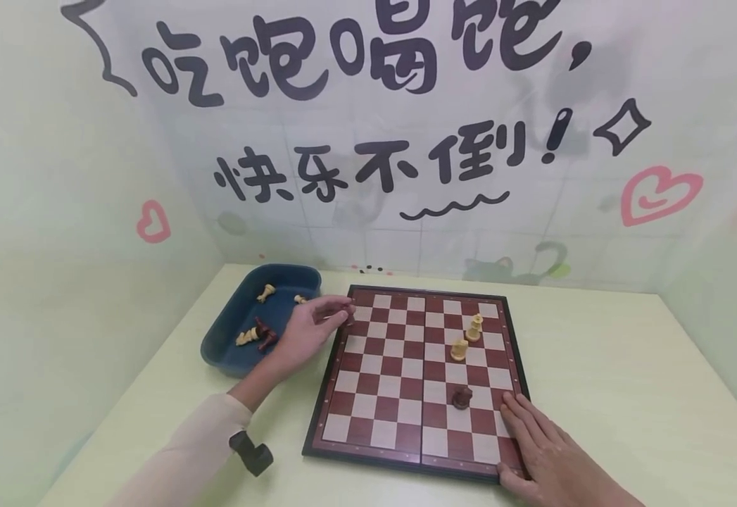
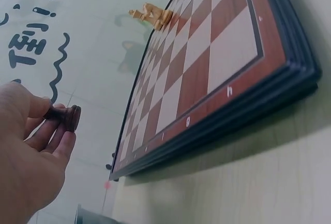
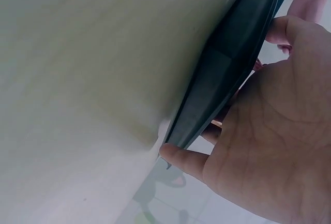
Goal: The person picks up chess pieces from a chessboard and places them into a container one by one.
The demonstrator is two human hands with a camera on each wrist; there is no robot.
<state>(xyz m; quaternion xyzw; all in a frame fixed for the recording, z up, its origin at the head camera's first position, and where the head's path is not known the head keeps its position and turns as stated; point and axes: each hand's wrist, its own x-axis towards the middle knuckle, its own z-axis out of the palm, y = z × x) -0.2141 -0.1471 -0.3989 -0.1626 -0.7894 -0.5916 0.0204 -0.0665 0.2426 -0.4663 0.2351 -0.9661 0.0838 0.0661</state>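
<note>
My left hand (image 1: 311, 325) is over the far left edge of the chessboard (image 1: 390, 387). Between its thumb and fingers it pinches a dark brown chess piece (image 2: 66, 115), round base outward, its top hidden by the fingers. My right hand (image 1: 548, 454) rests on the board's near right edge with fingers extended; its palm and the board's dark side show in the right wrist view. On the board's right half stand a tall cream chess piece (image 1: 474, 328), a cream knight (image 1: 460, 351) and, nearer me, a dark knight (image 1: 462, 398).
A blue tray (image 1: 211, 350) stands left of the board, with several cream and dark chess pieces lying in it, partly behind my left hand. A patterned sheet with large writing (image 1: 368, 232) hangs behind the pale table (image 1: 615, 352).
</note>
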